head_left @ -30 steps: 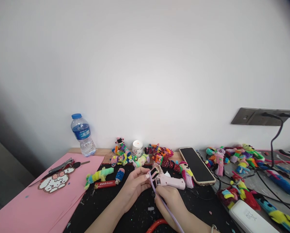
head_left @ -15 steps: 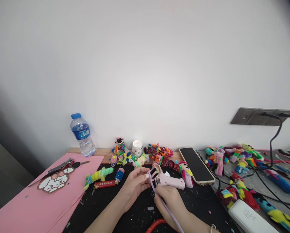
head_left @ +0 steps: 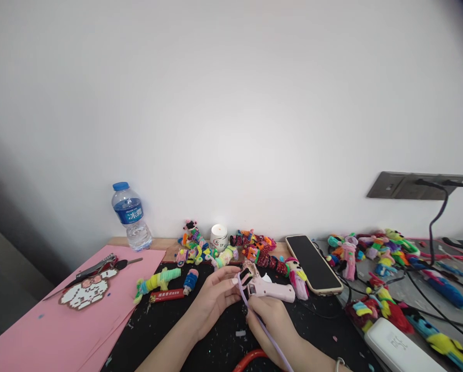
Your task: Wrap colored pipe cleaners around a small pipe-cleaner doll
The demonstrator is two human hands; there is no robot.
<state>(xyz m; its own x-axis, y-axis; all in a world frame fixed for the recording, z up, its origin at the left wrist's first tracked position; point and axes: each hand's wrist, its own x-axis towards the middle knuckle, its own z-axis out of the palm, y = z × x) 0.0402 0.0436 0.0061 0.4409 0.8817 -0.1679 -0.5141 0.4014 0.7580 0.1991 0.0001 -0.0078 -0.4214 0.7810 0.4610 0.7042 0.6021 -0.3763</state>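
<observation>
My left hand [head_left: 218, 295] pinches the upper end of a thin lilac strip [head_left: 270, 338] between thumb and fingers. Lower down, the fingers of my right hand [head_left: 270, 323] close on the same strip, which trails over my right wrist toward the bottom edge. A pale pink glue gun [head_left: 275, 291] lies just behind my hands, its handle pointing right. Small dark parts show around the strip near my fingertips; what they belong to I cannot make out.
Behind the hands stand fuzzy dolls [head_left: 194, 250] and a white paper cup [head_left: 219, 237]. To the right lie a phone [head_left: 314, 264], cables, more dolls and a white power bank [head_left: 399, 346]. Leftward are a water bottle [head_left: 129, 214], pink paper [head_left: 33, 320] and a red lighter-like piece [head_left: 167, 295].
</observation>
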